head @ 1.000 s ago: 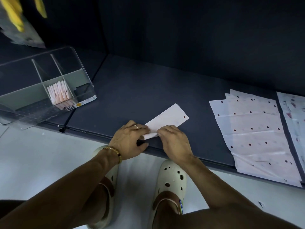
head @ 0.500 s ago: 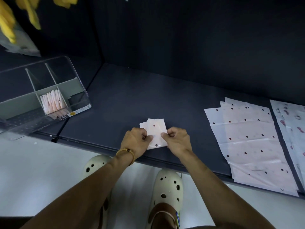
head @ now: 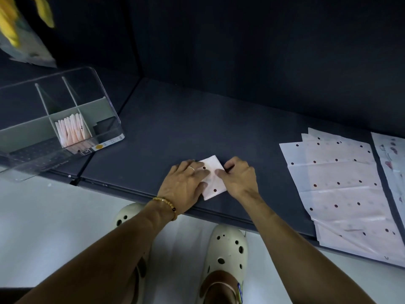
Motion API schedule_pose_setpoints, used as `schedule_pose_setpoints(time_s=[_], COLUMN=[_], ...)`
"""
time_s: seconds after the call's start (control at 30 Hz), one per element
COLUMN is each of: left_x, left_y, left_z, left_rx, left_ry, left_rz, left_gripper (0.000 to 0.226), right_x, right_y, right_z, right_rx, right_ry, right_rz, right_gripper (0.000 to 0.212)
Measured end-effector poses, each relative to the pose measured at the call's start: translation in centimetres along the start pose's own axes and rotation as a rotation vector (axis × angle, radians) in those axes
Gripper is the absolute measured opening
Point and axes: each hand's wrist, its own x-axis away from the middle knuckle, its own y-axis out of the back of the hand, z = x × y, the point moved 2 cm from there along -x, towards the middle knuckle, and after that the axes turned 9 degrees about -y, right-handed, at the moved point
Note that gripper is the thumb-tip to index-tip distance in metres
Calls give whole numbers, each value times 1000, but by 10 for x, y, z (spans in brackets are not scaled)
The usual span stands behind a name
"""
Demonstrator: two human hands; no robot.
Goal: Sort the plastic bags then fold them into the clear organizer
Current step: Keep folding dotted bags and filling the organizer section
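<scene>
White, dot-printed plastic: one folded bag [head: 212,178] is lying near the front edge of the dark shelf [head: 175,128], between my two hands. Against the view of a second ago, the long strip that was reaching up and to the right is now sitting as a compact, roughly square packet, and half a second ago both my hands were pinching it at its lower corners, whereas now they are lying over its sides. My left hand [head: 186,185] is resting flat on the packet's left half, fingers [head: 198,170] stretched out and pressing down on it, a ring on one finger and a beaded bracelet [head: 167,205] at the wrist. My right hand [head: 237,178] is gripping the packet's right edge, the thumb lying on top of the plastic and the other fingers curling round the edge at its upper right corner. The clear organizer [head: 103,102] is standing well apart on the left, one of its compartments holding a row of folded pale pink bags [head: 71,130] set upright. A stack of flat dotted bags [head: 341,189] is lying at the right end of the shelf, with another printed sheet [head: 392,163] just beside it at the frame edge.
</scene>
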Motion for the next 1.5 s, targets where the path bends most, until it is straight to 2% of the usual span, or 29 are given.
schedule_pose_setpoints(time_s=[0.1,0.17,0.2,0.27,0.37,0.47,0.53,0.57,0.63,0.87,1.03,1.17,1.23,1.37,1.43,1.5], left_x=[1,2,3,6,7,-6,-20,-26,-30,-11,5,-7,-23,-50,-51,-41], left_y=[3,3,4,6,10,8,-1,-7,-15,-10,5,17,17,18,20,24], left_z=[-4,-9,-11,-15,-17,-21,-29,-31,-30,7,48,39,22,5,6,13], left_rx=[-102,-115,-124,-157,-212,-184,-89,-50,-7,96,43,196,219,82,167,384], left_ry=[59,110,127,144,113,-113,-251,-266,-238,-234,-114,115,103,29,81,178], left_rz=[-54,-88,-106,-121,-128,-160,-37,8,27,-11,29,-48,-70,52,81,70], left_gripper=[36,34,32,30,29,29,43,49,55,51,53,68,59,28,14,4], right_x=[16,29,34,41,42,41,38,37,37,37,36,37,36,31,27,27], right_y=[5,2,-3,-15,-23,-21,-19,-18,-17,-15,-15,-15,-13,-6,-2,4], right_z=[-2,-13,-22,-40,-51,-51,-53,-54,-55,-53,-54,-54,-54,-51,-48,-38], right_rx=[37,168,285,466,467,471,480,487,496,497,527,509,487,500,465,288], right_ry=[264,447,493,501,483,521,542,547,560,568,557,570,573,567,518,414], right_rz=[-339,-449,-431,-296,-238,-244,-204,-190,-199,-233,-208,-208,-185,-64,-5,12], right_gripper=[17,23,29,40,44,44,46,47,48,49,54,49,45,50,56,61])
